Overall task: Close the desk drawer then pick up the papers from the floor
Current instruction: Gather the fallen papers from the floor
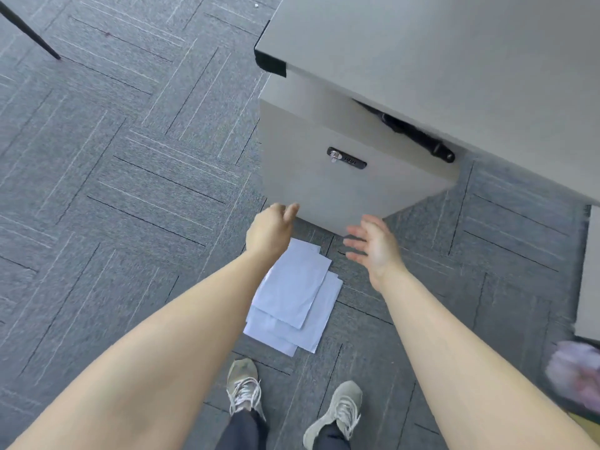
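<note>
A grey drawer (337,186) with a black combination lock (346,158) sticks out from under the grey desk top (422,50); a dark gap shows behind its top edge. Several white papers (293,298) lie overlapping on the carpet just in front of the drawer. My left hand (271,230) hovers over the papers' far end, near the drawer's lower left corner, fingers loosely apart and holding nothing. My right hand (373,243) is spread open, palm turned inward, beside the drawer's lower right corner. Neither hand clearly touches the drawer.
Grey patterned carpet (130,190) covers the floor. My two feet in pale sneakers (245,388) stand just behind the papers. A black thin leg (29,32) crosses the far left. A grey panel (589,274) and a blurred pinkish object (574,375) sit at the right edge.
</note>
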`<action>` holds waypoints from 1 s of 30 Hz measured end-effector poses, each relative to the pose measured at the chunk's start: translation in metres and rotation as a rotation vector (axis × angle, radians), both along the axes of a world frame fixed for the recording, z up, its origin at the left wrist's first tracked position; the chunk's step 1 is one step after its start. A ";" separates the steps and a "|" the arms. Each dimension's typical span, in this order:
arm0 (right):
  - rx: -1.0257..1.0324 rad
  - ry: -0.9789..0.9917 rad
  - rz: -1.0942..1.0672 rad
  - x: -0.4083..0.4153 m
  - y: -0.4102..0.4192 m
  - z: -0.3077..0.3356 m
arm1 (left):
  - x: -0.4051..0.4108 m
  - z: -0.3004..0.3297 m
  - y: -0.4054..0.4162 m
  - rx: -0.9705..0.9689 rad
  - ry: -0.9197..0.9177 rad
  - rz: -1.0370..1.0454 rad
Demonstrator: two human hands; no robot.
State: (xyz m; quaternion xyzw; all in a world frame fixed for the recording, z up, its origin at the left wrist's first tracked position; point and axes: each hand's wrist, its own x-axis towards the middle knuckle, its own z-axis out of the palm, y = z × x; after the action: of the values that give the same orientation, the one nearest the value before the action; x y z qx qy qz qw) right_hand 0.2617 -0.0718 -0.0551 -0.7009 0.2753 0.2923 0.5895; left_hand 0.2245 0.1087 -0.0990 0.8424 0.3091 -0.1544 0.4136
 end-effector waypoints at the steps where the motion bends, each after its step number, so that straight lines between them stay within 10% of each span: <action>1: -0.032 0.052 0.015 -0.017 -0.001 -0.013 | -0.029 -0.015 0.008 -0.005 0.054 0.016; 13: -0.349 0.335 0.191 -0.156 -0.061 -0.362 | -0.183 -0.322 0.028 -0.223 0.366 0.174; 18: -0.561 0.317 0.150 -0.159 -0.094 -0.503 | -0.172 -0.440 0.021 -0.011 0.338 0.123; 30: -0.512 0.218 0.235 -0.154 -0.038 -0.551 | -0.152 -0.505 -0.005 0.071 0.325 0.169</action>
State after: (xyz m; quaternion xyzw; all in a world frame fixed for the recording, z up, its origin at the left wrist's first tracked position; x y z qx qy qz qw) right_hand 0.1076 -0.1097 -0.6065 -0.8183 0.3188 0.3529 0.3228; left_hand 0.0721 0.1041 -0.6035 0.7915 0.4467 -0.2423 0.3396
